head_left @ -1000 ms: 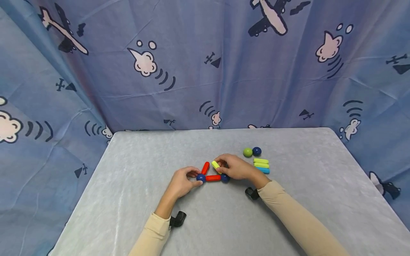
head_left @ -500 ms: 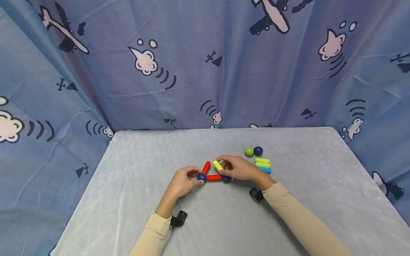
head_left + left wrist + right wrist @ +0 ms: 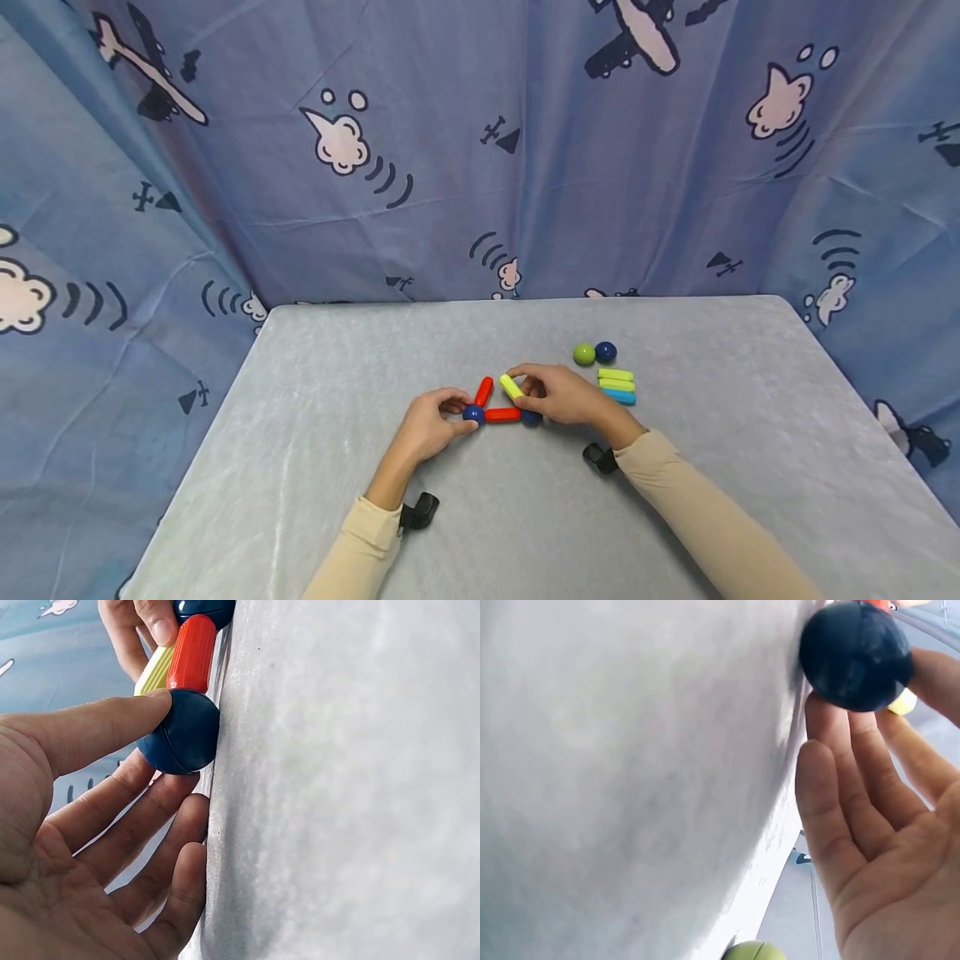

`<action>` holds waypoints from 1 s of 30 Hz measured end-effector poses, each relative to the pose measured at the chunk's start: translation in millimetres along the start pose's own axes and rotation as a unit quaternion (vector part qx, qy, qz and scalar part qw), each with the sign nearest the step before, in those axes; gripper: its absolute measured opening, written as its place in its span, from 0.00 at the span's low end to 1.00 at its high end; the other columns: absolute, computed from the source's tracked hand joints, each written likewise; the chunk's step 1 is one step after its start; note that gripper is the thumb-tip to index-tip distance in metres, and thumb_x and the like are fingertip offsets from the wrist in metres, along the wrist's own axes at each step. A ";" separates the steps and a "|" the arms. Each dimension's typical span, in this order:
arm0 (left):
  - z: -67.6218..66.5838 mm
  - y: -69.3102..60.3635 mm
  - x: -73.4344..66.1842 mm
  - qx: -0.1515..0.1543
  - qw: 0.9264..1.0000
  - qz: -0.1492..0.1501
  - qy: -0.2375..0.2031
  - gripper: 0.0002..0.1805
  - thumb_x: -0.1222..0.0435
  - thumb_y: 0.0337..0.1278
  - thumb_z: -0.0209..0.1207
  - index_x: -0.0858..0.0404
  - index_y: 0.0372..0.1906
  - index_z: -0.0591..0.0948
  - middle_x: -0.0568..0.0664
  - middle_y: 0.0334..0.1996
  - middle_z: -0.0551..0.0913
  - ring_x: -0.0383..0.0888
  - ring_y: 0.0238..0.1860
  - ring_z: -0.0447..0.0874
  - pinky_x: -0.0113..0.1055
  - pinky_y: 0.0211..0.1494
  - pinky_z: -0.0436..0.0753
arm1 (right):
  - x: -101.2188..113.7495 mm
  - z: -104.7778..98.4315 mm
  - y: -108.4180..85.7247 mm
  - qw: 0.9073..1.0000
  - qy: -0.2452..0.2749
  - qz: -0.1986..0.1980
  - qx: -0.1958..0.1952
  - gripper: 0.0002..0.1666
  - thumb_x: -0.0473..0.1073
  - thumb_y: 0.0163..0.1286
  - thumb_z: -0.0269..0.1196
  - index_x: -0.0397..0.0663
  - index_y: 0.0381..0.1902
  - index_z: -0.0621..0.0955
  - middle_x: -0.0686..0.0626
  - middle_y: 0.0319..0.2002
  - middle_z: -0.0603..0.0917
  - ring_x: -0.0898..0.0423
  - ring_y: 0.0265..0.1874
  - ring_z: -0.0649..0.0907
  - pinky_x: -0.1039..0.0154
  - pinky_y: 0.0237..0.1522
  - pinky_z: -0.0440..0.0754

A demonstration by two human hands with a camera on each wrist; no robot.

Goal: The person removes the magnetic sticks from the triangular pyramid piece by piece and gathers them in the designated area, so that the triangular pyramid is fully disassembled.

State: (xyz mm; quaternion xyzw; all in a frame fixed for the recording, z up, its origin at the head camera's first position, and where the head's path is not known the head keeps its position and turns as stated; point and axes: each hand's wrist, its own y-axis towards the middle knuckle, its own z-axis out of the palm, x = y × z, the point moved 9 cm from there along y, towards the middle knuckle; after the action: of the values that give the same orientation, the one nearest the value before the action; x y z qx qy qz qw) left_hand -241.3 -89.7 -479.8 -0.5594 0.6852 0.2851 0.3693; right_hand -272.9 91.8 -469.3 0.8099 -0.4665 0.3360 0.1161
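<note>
My left hand (image 3: 429, 425) pinches a dark blue ball (image 3: 180, 733) between thumb and fingers, low on the table. From that ball one red rod (image 3: 502, 415) runs right to a second dark blue ball (image 3: 855, 656), and another red rod (image 3: 484, 391) slants away toward the back. My right hand (image 3: 561, 393) holds a yellow rod (image 3: 512, 387) between thumb and forefinger, its lower end by the second ball. Other right fingers lie against that ball in the right wrist view. Whether the yellow rod touches the ball is hidden by the thumb.
Behind and right of my right hand lie a green ball (image 3: 584, 354) and a dark blue ball (image 3: 606, 352), side by side. Nearer me are two yellow-green rods (image 3: 616, 380) and a blue rod (image 3: 620, 397). A patterned curtain (image 3: 420, 167) stands behind the grey table (image 3: 360, 350).
The yellow rod and my right hand have shifted very slightly, in part with the whole view. My left hand keeps its hold on the blue ball.
</note>
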 end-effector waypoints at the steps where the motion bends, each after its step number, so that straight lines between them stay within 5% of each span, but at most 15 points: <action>1: -0.1 0.2 -0.2 0.000 1.000 -0.001 0.000 0.15 0.65 0.49 0.74 0.59 0.43 0.86 0.49 0.41 0.88 0.45 0.45 0.85 0.40 0.50 0.82 | 0.1 -0.4 -0.2 1.000 0.000 0.002 -0.004 0.26 0.46 0.68 0.67 0.52 0.63 0.78 0.53 0.38 0.85 0.60 0.31 0.78 0.66 0.34 0.79; 18: -2.1 -1.1 -0.1 -0.003 1.000 -0.011 -0.002 0.15 0.65 0.49 0.74 0.60 0.44 0.86 0.50 0.41 0.87 0.45 0.45 0.85 0.40 0.50 0.83 | 4.4 -4.8 -3.5 0.998 -0.030 0.008 -0.051 0.26 0.45 0.68 0.67 0.58 0.64 0.79 0.50 0.46 0.86 0.57 0.40 0.84 0.56 0.45 0.84; 30: 0.2 -1.8 1.4 -0.002 1.000 -0.012 -0.004 0.15 0.64 0.49 0.74 0.60 0.43 0.86 0.50 0.41 0.87 0.45 0.45 0.84 0.39 0.50 0.83 | 15.6 -25.9 -32.8 0.988 -0.067 0.012 -0.141 0.22 0.46 0.66 0.69 0.53 0.57 0.81 0.52 0.49 0.85 0.59 0.40 0.83 0.60 0.41 0.82</action>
State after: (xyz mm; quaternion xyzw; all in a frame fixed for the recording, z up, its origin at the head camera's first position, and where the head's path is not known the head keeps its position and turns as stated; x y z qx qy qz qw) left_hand -239.7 -90.7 -481.0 -0.5669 0.6763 0.2843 0.3747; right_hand -251.5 111.8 -435.7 0.8004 -0.5258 0.2131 0.1936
